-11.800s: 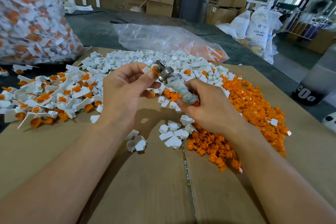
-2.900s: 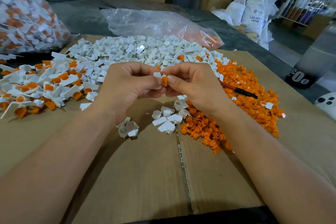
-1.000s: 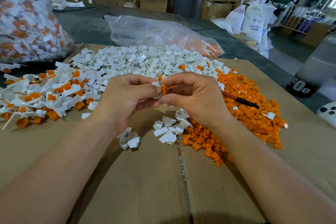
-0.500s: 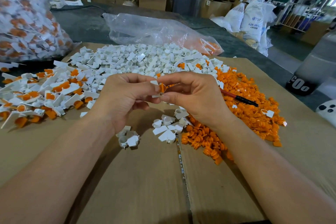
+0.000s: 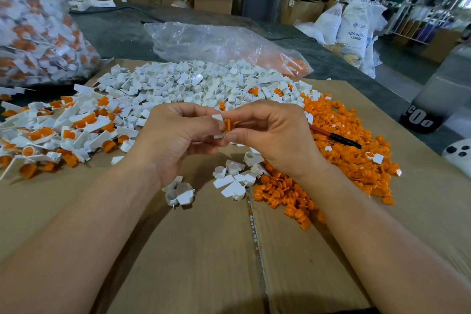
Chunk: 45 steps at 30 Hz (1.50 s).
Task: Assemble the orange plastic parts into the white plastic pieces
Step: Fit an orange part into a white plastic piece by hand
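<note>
My left hand (image 5: pixel 175 137) pinches a small white plastic piece (image 5: pixel 217 118) above the cardboard. My right hand (image 5: pixel 275 135) pinches an orange plastic part (image 5: pixel 229 125) and holds it against that white piece, fingertips of both hands meeting. Behind the hands lies a broad heap of white pieces (image 5: pixel 193 84). To the right spreads a heap of orange parts (image 5: pixel 351 140). At the left lies a pile of assembled white-and-orange pieces (image 5: pixel 61 130).
A flattened cardboard sheet (image 5: pixel 193 250) covers the table. A few loose white pieces (image 5: pixel 233 181) lie under my hands. A red-and-black tool (image 5: pixel 336 136) rests on the orange heap. A clear plastic bag (image 5: pixel 219 43) lies behind, a filled bag (image 5: pixel 33 25) at far left.
The tool I held at first now lies on the orange heap. Over the last second my hands stay together with the orange part against the white piece, barely shifting.
</note>
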Tool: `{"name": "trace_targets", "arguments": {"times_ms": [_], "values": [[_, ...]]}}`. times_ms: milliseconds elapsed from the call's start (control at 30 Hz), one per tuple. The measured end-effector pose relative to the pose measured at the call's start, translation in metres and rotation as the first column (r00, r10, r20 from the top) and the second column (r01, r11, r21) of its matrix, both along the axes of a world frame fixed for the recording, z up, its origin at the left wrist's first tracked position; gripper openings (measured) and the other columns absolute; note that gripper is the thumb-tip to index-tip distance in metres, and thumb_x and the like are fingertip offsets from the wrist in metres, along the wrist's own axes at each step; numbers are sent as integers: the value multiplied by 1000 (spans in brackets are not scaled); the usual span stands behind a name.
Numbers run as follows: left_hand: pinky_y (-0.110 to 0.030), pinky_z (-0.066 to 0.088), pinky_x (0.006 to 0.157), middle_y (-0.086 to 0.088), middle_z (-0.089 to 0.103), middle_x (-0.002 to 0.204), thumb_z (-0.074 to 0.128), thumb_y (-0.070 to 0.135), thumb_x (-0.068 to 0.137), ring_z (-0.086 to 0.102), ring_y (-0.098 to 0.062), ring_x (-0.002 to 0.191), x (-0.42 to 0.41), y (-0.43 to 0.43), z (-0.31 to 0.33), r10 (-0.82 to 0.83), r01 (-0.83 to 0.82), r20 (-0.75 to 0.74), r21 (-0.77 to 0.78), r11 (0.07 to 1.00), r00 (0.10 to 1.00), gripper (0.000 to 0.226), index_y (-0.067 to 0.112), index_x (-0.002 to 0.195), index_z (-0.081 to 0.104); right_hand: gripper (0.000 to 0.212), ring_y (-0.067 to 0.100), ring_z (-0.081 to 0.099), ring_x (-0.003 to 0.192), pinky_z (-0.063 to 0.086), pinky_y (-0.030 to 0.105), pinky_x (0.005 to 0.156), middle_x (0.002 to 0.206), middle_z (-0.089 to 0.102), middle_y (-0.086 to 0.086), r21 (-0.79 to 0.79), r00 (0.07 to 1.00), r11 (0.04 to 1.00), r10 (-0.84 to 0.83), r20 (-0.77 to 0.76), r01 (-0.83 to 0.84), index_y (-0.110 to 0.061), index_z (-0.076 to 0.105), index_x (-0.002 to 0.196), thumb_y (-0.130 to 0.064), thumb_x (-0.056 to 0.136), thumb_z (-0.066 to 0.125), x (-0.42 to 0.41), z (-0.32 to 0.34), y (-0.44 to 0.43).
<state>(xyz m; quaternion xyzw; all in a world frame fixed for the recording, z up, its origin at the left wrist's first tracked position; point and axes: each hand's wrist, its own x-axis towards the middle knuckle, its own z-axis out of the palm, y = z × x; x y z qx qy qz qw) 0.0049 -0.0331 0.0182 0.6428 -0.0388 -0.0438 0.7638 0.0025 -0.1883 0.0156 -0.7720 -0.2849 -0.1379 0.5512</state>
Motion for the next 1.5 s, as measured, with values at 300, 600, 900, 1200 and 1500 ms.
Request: {"name": "trace_targets", "arguments": {"times_ms": [300,600,900,1200,1500], "values": [[-18,50,45,-9,67,58,69,8,50,65,-16,50,1,0,-2,-18,19,33,-33,999,999,22,5,71,66,39,8,67,78,55,25,78,84,68,4,-13,998,999,-43,34,44,-16,62,105,0,71,71,4,-3,-1],[-17,49,45,-8,66,55,65,-9,70,63,-14,48,2,0,-3,-14,13,49,3,1000,999,12,3,71,65,38,3,66,79,54,20,77,82,65,-8,-74,996,995,-68,52,72,-17,62,104,0,71,72,1,-1,1],[-17,49,45,-8,66,56,69,7,50,64,-15,49,2,0,-2,3,-1,45,-49,999,999,20,3,69,63,42,1,64,84,51,16,79,91,64,-12,-178,977,967,-198,-86,180,-22,64,109,-24,69,75,2,8,-8],[-16,49,45,-7,68,58,68,9,48,66,-15,51,2,2,-3,22,-19,27,-99,995,999,32,1,77,62,80,23,39,128,34,35,99,143,40,6,-837,716,456,-688,-117,302,-16,37,139,-57,75,61,22,22,-83],[-17,49,44,-6,67,57,69,9,47,65,-15,51,2,3,-3,26,-22,31,-116,993,999,30,2,76,62,75,23,47,103,35,31,76,123,51,8,-903,671,365,-730,-126,227,-14,51,123,-62,68,66,27,14,-83]]}}
